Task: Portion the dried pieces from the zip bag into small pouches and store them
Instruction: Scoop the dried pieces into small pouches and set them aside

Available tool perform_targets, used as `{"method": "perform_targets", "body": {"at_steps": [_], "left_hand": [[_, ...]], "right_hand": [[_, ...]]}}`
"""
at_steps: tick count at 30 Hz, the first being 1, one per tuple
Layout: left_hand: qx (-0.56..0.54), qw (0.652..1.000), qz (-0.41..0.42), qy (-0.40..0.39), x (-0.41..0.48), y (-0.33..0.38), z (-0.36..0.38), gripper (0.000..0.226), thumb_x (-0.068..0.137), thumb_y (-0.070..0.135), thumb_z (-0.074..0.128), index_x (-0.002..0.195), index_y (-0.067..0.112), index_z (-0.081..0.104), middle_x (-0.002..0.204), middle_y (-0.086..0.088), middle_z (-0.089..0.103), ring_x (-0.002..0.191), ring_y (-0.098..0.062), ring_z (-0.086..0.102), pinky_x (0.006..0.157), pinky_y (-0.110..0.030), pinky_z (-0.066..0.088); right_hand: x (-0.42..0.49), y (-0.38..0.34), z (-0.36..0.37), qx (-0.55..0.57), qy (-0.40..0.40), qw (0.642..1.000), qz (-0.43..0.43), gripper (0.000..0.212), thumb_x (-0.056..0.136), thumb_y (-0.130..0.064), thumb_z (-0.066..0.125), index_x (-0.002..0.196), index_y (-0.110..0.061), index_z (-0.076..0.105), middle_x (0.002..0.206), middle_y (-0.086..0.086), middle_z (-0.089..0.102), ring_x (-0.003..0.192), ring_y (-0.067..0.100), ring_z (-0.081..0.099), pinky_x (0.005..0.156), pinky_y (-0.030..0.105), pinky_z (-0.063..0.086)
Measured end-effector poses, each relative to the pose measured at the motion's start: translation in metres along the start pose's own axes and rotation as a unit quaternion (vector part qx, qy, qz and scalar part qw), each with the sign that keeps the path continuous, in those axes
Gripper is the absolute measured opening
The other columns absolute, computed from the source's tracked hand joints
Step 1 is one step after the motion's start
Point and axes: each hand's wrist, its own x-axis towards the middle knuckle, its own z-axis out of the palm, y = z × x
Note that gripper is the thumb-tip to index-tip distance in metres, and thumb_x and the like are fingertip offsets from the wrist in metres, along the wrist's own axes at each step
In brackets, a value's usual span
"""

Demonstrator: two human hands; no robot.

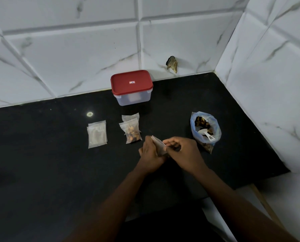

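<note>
Pouch gripped between your hands, likely to work its seal.
Your left hand holds its side, right hand pinches the top edge; zip bag sits open at right, scoop within reach.

Pouch half hidden between left hand, right hand; perhaps empty. Lid label unreadable.

— What is the person showing of the body?
— The left hand and the right hand are showing bare, and both forearms are showing bare too, as far as the view is reaching.
</note>
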Motion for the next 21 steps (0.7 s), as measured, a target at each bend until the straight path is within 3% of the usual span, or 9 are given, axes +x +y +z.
{"method": "perform_targets", "body": {"at_steps": [3,6,11,16,21], "left_hand": [[-0.109,0.994,0.003,0.011,-0.004,0.001,-0.005,0.037,0.089,0.018,0.078,0.111,0.016,0.049,0.110,-0.001,0.064,0.098,-0.004,0.062,0.078,-0.016,0.049],[-0.188,0.981,0.040,0.028,-0.005,-0.003,-0.011,0.009,0.101,0.017,0.064,0.109,0.014,0.062,0.103,-0.001,0.071,0.095,-0.007,0.070,0.080,-0.024,0.055],[-0.201,0.976,0.066,0.052,-0.008,-0.008,-0.020,0.020,0.104,0.028,0.058,0.104,0.014,0.072,0.101,-0.004,0.074,0.096,-0.019,0.073,0.082,-0.034,0.061],[-0.170,0.976,0.096,0.092,-0.008,-0.012,-0.024,0.018,0.103,0.026,0.061,0.103,0.013,0.075,0.097,0.001,0.075,0.092,-0.015,0.073,0.078,-0.025,0.058],[-0.165,0.972,0.109,0.126,-0.008,-0.014,-0.029,0.017,0.102,0.023,0.063,0.099,0.013,0.077,0.092,0.000,0.075,0.087,-0.014,0.072,0.075,-0.024,0.055]], "right_hand": [[0.005,0.001,-0.001,0.010,0.014,1.000,0.007,0.023,0.092,-0.011,0.071,0.110,-0.026,0.073,0.098,-0.014,0.072,0.091,-0.011,0.064,0.077,0.005,0.049],[0.010,0.001,-0.003,0.022,0.012,1.000,0.003,0.024,0.095,-0.008,0.067,0.112,-0.025,0.068,0.098,-0.013,0.067,0.089,-0.011,0.062,0.073,0.005,0.048],[0.016,0.001,-0.005,-0.006,-0.021,1.000,-0.022,0.022,0.096,-0.011,0.065,0.110,-0.027,0.058,0.100,-0.008,0.064,0.092,-0.002,0.063,0.075,0.016,0.053],[0.022,-0.002,-0.003,-0.031,-0.041,0.998,-0.041,0.023,0.095,-0.010,0.064,0.102,-0.029,0.055,0.096,-0.007,0.063,0.088,0.005,0.064,0.077,0.029,0.058],[0.025,-0.006,-0.003,0.016,-0.062,0.997,-0.038,0.033,0.090,-0.015,0.071,0.114,-0.033,0.057,0.101,-0.008,0.064,0.090,0.004,0.065,0.079,0.027,0.059]]}}
